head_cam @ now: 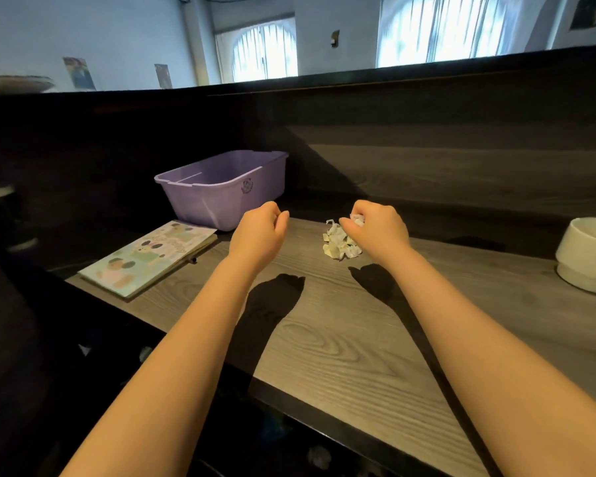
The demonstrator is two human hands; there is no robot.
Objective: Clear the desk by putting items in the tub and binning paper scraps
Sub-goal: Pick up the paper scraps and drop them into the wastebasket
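Observation:
A small heap of white paper scraps (339, 244) lies on the grey wooden desk (341, 339), right of centre. My right hand (379, 228) hovers over the heap's right side, its fingers curled round a few scraps. My left hand (260, 230) is raised above the desk to the left of the heap, fingers loosely curled with nothing visible in them. A purple plastic tub (221, 187) stands at the back left, just beyond my left hand. A pastel-covered notebook (148, 258) lies flat in front of the tub, near the desk's left corner.
A white ceramic bowl or mug (587, 254) sits at the desk's right edge. A tall dark partition (427, 149) rises behind the desk. The floor below the front edge is dark, with a few pale bits on it.

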